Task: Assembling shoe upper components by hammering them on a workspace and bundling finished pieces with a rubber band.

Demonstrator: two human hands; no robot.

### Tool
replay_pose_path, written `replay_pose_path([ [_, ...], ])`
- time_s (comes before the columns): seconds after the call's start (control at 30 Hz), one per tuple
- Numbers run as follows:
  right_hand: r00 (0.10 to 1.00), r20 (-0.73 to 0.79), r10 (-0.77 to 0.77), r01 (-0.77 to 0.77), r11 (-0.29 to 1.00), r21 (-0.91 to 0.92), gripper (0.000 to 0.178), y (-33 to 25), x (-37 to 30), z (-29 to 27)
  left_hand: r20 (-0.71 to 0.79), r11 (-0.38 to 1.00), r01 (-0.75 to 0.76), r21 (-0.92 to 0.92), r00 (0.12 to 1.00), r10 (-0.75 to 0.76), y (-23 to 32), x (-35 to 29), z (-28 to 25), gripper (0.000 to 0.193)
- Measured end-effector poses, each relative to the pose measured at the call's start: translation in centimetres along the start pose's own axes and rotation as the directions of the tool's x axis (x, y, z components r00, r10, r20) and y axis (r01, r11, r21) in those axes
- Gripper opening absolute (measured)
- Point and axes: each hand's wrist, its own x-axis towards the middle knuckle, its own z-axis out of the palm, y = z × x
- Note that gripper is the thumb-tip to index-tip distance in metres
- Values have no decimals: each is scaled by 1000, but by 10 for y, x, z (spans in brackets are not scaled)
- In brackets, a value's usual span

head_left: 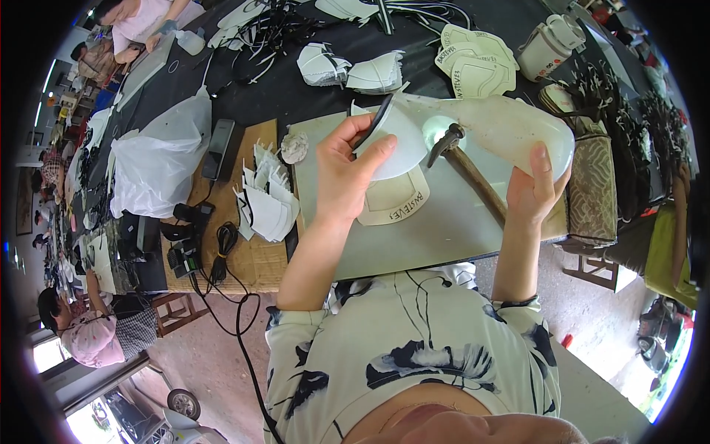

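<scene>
Shirt (pixel 410 322), panel (pixel 404 152) in left hand (pixel 345 169), bottle (pixel 512 133) in right hand (pixel 534 194)

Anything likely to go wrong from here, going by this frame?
1. The translucent bottle is tipped over in the right hand, its nozzle near the black edge of the white piece in the left hand. Too hard a squeeze could put any contents in the wrong spot.
2. The hammer lies loose on the board, its handle close to the right wrist; a sideways move might knock it.
</scene>
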Motion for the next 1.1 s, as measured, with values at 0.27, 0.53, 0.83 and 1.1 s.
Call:
replay_pose_path([
  [0.27,993,52,-111,115,988,-101,62,-1,-5,-1,21,983,103,-149,995,-101,1,1,0,33],
  [0.53,965,138,-222,250,937,-243,66,-9,-9,5,24,983,133,-128,991,-131,1,4,-2,33],
  [0.83,874,357,-330,407,898,-165,64,-13,-13,11,-3,997,81,-18,997,-81,5,6,1,33],
  [1.1,832,411,-374,501,824,-264,64,-15,-7,7,-33,995,96,-1,995,-96,5,5,0,33],
])
